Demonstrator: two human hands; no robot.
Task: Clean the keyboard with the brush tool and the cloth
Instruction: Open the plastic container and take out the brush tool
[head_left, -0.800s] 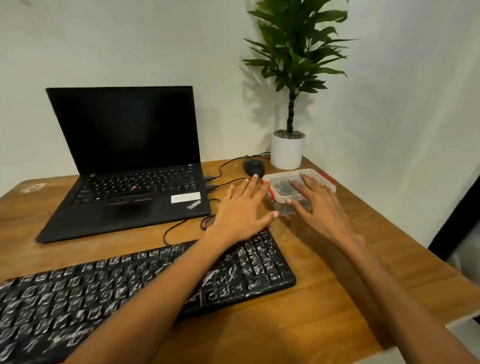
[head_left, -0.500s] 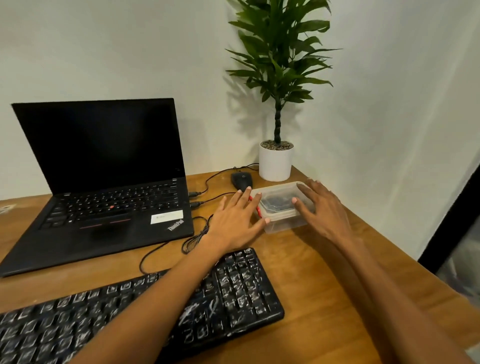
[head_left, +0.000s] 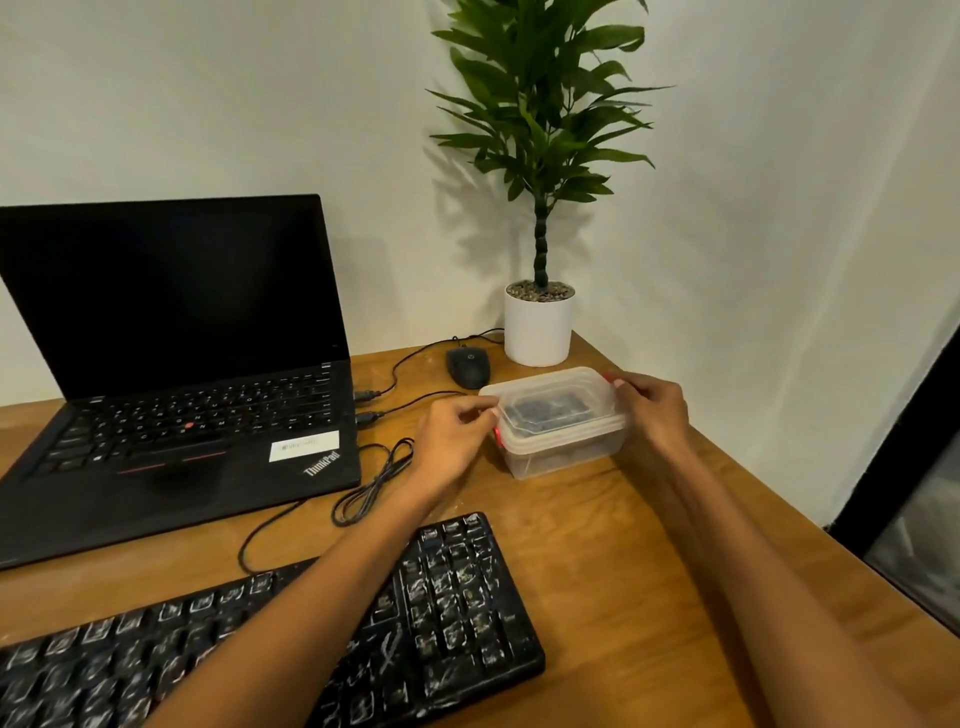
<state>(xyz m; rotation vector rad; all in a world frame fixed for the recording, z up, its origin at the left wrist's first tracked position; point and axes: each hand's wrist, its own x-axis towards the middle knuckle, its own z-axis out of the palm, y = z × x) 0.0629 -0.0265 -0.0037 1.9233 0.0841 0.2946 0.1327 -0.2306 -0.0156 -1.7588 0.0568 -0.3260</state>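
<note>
A black keyboard (head_left: 457, 597) smeared with white dust lies at the table's near edge, partly under my left forearm. Beyond it stands a clear plastic box (head_left: 558, 431) with a lid and red side clips; something dark shows through the lid, too blurred to name. My left hand (head_left: 454, 441) pinches the box's left clip with curled fingers. At the opposite end, my right hand (head_left: 652, 410) grips the right clip. No brush or cloth is plainly visible.
An open black laptop (head_left: 171, 364) sits at the left. Behind the box lie a black mouse (head_left: 469, 367) and a white pot with a green plant (head_left: 539, 322). Looped cables (head_left: 374, 483) lie between laptop and keyboard. The wooden table's (head_left: 649, 561) right edge runs close to my right arm.
Both hands have gone from lying flat beside the box to curling onto its two end clips. The view has shifted right and closer.
</note>
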